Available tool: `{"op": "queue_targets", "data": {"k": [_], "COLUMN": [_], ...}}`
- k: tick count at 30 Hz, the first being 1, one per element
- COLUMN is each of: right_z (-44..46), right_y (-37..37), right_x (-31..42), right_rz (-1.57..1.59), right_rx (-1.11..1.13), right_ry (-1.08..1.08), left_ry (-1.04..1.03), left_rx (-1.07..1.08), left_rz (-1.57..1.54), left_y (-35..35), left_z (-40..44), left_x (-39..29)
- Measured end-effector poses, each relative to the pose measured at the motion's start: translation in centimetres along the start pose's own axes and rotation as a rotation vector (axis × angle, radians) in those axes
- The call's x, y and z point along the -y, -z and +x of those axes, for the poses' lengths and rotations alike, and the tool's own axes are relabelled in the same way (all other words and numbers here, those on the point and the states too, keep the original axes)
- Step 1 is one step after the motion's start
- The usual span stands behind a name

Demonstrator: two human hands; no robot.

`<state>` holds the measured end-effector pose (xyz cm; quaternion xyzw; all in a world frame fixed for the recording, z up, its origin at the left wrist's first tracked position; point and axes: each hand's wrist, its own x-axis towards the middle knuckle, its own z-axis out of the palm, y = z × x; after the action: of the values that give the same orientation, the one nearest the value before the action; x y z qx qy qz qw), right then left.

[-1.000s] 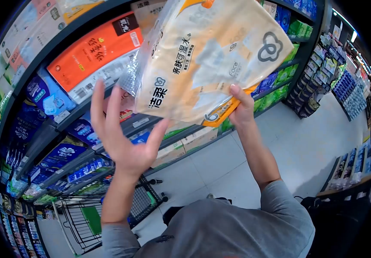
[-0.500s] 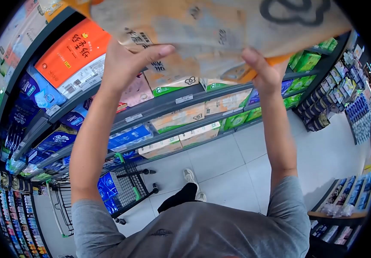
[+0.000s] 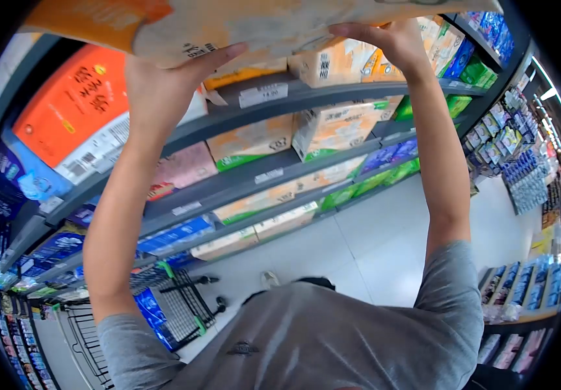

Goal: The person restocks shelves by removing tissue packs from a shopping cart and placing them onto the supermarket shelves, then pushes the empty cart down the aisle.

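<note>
A large beige and orange plastic-wrapped tissue pack (image 3: pixel 248 31) is raised at the top of the view, cut off by its upper edge. My left hand (image 3: pixel 160 88) grips its lower left part, the thumb lying on the near face. On the right, my right hand (image 3: pixel 400 47) holds the same pack with its thumb pressed along the lower edge; most fingers of both hands are hidden. Behind the pack, similar beige packs (image 3: pixel 339 62) stand on the upper shelf. A big orange-red pack (image 3: pixel 75 97) sits just left of my left hand.
Grey shelves (image 3: pixel 228 107) with price tags (image 3: pixel 264 94) run across in front, stocked with beige, pink, blue and green packs. A shopping cart (image 3: pixel 189 305) holding a blue pack (image 3: pixel 150 315) stands at lower left. Hanging goods (image 3: pixel 505 130) and another display (image 3: pixel 521 286) are on the right.
Both hands have moved up with the pack, and it has shifted left in view. More of the upper shelf shows behind it. The cart and lower shelves sit further left in view.
</note>
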<state>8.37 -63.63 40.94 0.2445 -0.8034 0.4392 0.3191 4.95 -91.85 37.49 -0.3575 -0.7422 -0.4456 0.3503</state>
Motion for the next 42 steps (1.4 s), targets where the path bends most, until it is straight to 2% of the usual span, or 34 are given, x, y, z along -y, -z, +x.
{"op": "queue_targets", "data": {"k": [2, 3, 4, 6, 8, 9, 12, 16, 17, 20, 22, 25, 26, 27, 29, 32, 33, 34, 36, 39, 40, 42], "right_z": [0.4, 0.8, 0.7, 0.9, 0.2, 0.1, -0.1, -1.2, -1.2, -0.7, -0.4, -0.1, -0.2, -0.4, -0.8, -0.9, -0.9, -0.7, -0.9, -0.4, -0.3, -0.1], "right_y": [1.2, 0.9, 1.4, 2.9, 0.6, 0.2, 0.3, -0.5, -0.5, -0.2, -0.1, -0.5, -0.7, -0.7, -0.7, -1.7, -1.9, -2.6, -3.0, -2.8, -2.9, -3.4], "right_x": [-4.2, -4.6, -5.6, -10.1, -4.8, -5.2, -6.4, -8.1, -8.5, -8.9, -9.1, -9.6, -10.2, -10.3, -10.5, -11.5, -11.7, -11.7, -10.0, -9.1, -9.4, -9.8], "right_rz": [-0.264, -0.488, -0.547, -0.893, -0.474, -0.437, -0.368, -0.365, -0.385, -0.397, -0.346, -0.356, -0.426, -0.495, -0.633, -0.496, -0.476, -0.378, -0.229, -0.148, -0.15, -0.087], "right_rx": [0.118, 0.111, 0.142, 0.053, 0.314, 0.193, 0.131, 0.143, 0.142, 0.212, 0.236, 0.212, 0.155, 0.136, 0.091, 0.14, 0.181, 0.186, 0.238, 0.244, 0.195, 0.087], "right_ry": [-0.043, 0.33, 0.302, 0.584, 0.152, 0.28, 0.307, 0.23, 0.225, 0.12, 0.073, 0.145, 0.292, 0.332, 0.408, 0.297, 0.264, 0.319, 0.075, 0.001, 0.004, 0.021], "left_ry": [-0.04, -0.149, -0.258, -0.283, -0.262, -0.232, -0.213, -0.042, -0.068, -0.175, -0.036, 0.089, 0.155, 0.055, 0.137, 0.358, 0.401, 0.138, 0.16, 0.25, 0.357, 0.316], "left_rx": [0.005, 0.03, 0.063, 0.091, 0.087, 0.068, 0.151, 0.251, 0.198, 0.191, 0.21, 0.223, 0.233, 0.197, 0.202, 0.205, 0.302, 0.235, 0.209, 0.277, 0.243, 0.195], "left_rz": [0.036, 0.224, 0.42, 0.384, 0.275, 0.184, 0.294, 0.253, 0.189, 0.331, 0.17, 0.218, 0.281, 0.158, 0.097, -0.078, 0.297, 0.294, 0.105, 0.078, -0.019, -0.11], "left_y": [-0.7, -1.3, -1.7, -2.3, -2.9, -3.2, -4.6, -5.5, -5.6, -5.2, -5.1, -4.6, -4.3, -4.3, -5.0, -5.5, -5.0, -5.0, -4.8, -4.5, -4.6, -4.6], "left_z": [-1.3, -1.9, -2.4, -2.6, -2.6, -2.6, -3.4, -3.7, -3.3, -2.2, -1.6, -1.9, -2.0, -2.9, -3.4, -4.0, -2.6, -2.8, -2.4, -1.3, -1.1, -0.7], "left_x": [1.1, 1.9, 2.6, 4.4, 5.4, 5.5, 6.0, 6.2, 6.5, 5.6, 4.7, 4.4, 4.6, 7.8, 9.3, 10.0, 5.9, 6.4, 6.8, 6.6, 6.8, 6.1]}}
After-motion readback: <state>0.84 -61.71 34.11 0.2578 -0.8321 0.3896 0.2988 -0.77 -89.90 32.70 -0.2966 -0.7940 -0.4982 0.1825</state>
